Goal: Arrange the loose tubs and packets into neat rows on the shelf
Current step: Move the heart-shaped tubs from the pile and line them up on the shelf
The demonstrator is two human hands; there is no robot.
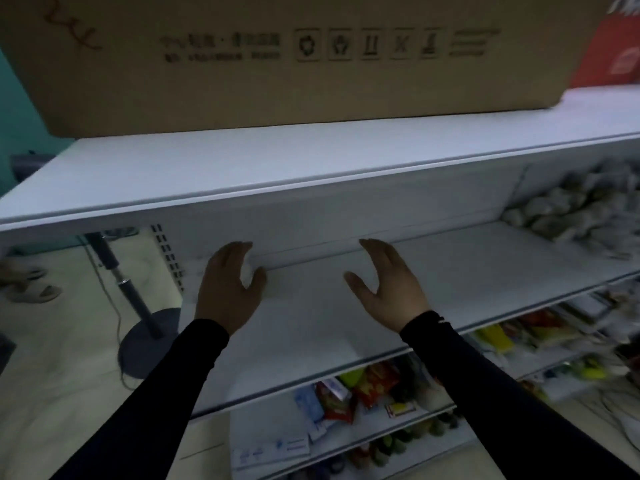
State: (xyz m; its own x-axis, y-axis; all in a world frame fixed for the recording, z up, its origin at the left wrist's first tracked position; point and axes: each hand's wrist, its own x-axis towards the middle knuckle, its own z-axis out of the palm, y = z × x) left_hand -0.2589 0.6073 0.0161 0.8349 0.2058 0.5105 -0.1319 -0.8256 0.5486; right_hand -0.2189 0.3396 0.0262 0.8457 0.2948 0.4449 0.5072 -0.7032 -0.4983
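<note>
Both hands, left (230,287) and right (389,282), hover spread and unladen over the smooth white shelf (485,271).

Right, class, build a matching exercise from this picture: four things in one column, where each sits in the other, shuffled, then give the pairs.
Things:
1. cardboard box
2. pale packets
3. left hand
4. lamp stand

Places:
A. on the floor left of the shelving
B. far right of the middle shelf
C. on the top shelf
D. over the middle shelf's left part

Pairs: 1-C, 2-B, 3-D, 4-A
</note>
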